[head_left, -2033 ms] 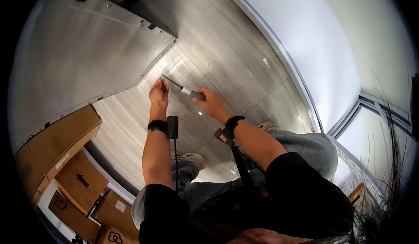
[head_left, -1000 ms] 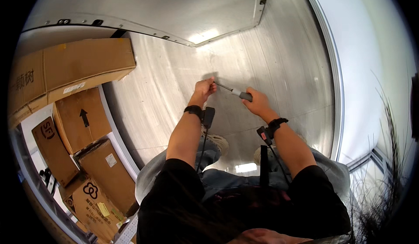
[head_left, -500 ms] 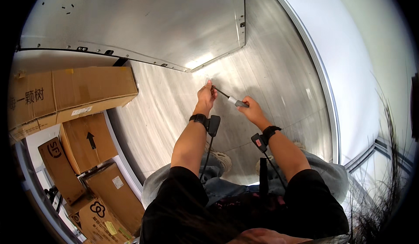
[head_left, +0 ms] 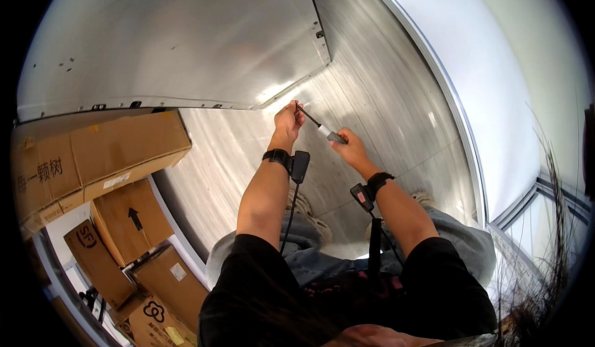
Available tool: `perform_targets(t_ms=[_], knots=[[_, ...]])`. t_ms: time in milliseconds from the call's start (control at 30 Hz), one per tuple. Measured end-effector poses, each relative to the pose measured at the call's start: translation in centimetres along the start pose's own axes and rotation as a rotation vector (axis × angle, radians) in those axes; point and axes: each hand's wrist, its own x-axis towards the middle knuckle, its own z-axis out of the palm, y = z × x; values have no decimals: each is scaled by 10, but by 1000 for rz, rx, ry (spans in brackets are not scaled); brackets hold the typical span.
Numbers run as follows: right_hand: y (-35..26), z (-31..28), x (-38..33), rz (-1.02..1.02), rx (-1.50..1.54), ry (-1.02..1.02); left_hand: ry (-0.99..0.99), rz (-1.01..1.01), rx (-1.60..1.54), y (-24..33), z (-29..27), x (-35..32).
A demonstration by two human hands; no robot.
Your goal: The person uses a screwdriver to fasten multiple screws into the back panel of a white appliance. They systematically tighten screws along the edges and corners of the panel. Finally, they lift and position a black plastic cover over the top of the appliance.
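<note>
My right hand is closed round the grey and white handle of a screwdriver. Its thin dark shaft slants up and left to my left hand. There my left fingers are pinched together at the tip of the shaft; whatever lies between them is too small to make out. Both hands are above the floor, just short of the lower corner of a large silvery metal panel. Small screws and dark fittings run along the panel's edge.
Cardboard boxes are stacked on a rack at the left, with a long carton above them beside the panel. A white wall with a metal rail bounds the right side. My shoes stand on the grey wood-look floor.
The view has shifted, so the metal panel sits lower and further left in it. Both hands appear slightly higher and nearer the panel's corner, with the screwdriver still between them.
</note>
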Motion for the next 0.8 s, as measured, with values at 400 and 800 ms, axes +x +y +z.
perform_targets(t_ms=[400,800], knots=[[73,10,217,266,-158,153,-92,-66,252,-8,89,269],[116,-3,449,208,-129,214,-84,-15,164,18,151,505]])
